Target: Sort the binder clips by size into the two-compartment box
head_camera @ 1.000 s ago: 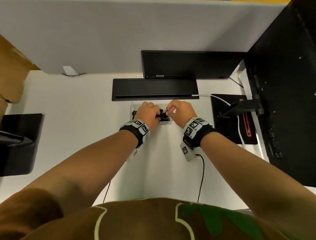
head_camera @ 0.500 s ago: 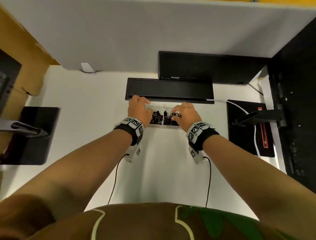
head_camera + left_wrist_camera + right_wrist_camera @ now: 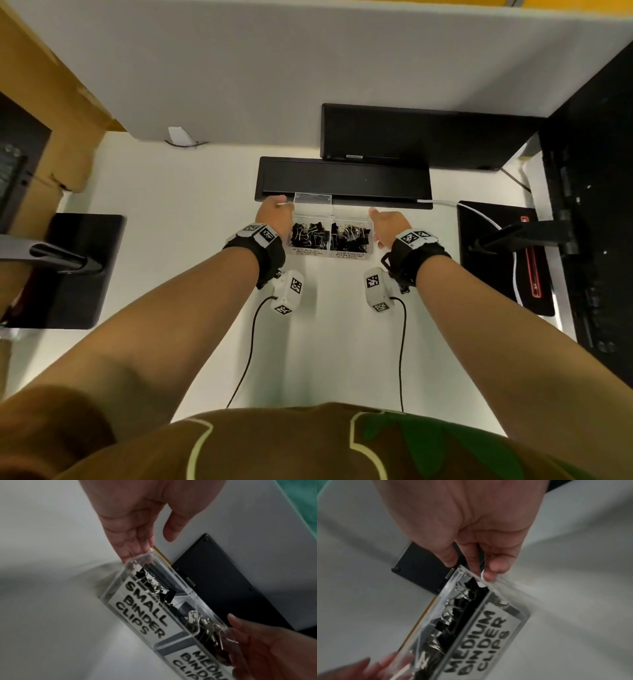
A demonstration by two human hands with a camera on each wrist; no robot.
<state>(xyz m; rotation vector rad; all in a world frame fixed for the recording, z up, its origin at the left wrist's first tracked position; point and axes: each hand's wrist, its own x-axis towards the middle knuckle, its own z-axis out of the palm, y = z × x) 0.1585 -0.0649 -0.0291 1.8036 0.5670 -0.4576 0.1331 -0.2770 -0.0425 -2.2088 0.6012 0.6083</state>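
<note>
Surface: white desk (image 3: 171, 212) with a grey partition behind.
Hard to see: both wrist views are blurred; single binder clips (image 3: 330, 234) cannot be told apart by size.
Box: clear two-compartment box (image 3: 310, 253) near the desk's back, clips in both halves, labels "SMALL" and "MEDIUM".
Left hand (image 3: 274, 219): straight fingers flat against the box's left end.
Right hand (image 3: 388, 226): fingers loosely bent, tips touching the right end.
Around: black keyboard (image 3: 342, 178) just behind the box, black stands at either side.

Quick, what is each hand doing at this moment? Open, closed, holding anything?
Left hand: open, straight fingers against the left end of the clear box, holding nothing.
Right hand: open, fingers touching the box's right end, no clip in it.
</note>
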